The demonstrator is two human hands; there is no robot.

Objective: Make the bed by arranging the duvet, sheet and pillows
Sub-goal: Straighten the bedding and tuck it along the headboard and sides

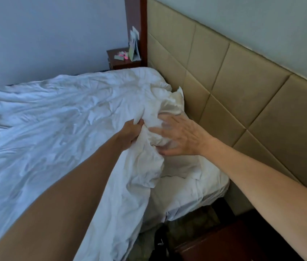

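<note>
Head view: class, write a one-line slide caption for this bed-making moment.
Left hand grips the bunched white duvet near the padded headboard while the right hand spreads over the bunch.

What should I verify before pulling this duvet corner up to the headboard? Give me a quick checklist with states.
1. Left hand grips the bunched duvet corner: ok.
2. Right hand has a grip: not ok, its fingers lie spread on the fabric.
3. Duvet lies flat: not ok, it is wrinkled across the bed.
4. Sheet covers the near mattress corner: ok, though creased.
5. Pillows in place: cannot tell, none clearly visible.
6. Headboard side free of obstacles: ok.
</note>
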